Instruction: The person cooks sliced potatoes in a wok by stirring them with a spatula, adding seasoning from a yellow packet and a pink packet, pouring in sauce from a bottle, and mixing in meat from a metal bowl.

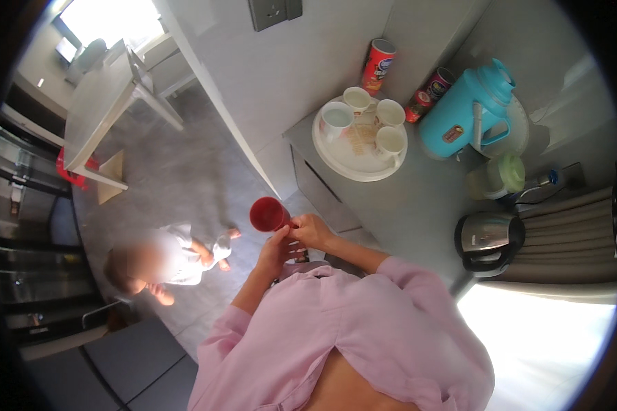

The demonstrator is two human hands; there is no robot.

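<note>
A red cup [269, 214] is held in front of my body, over the floor just left of the counter. My right hand [312, 231] grips it at its handle side. My left hand [276, 251] touches the same side from below, its thumb up near the handle; whether it bears the cup I cannot tell. Up and to the right, a round white tray [360, 172] on the counter carries several white mugs [338, 119]. The inside of the red cup shows no clear contents.
On the grey counter [421, 205] stand a turquoise thermos jug [460, 115], a green-lidded container [498, 177], a steel electric kettle [488, 244] and a red snack canister [378, 67]. A small child [185, 257] is on the floor at left, near a white table [100, 97].
</note>
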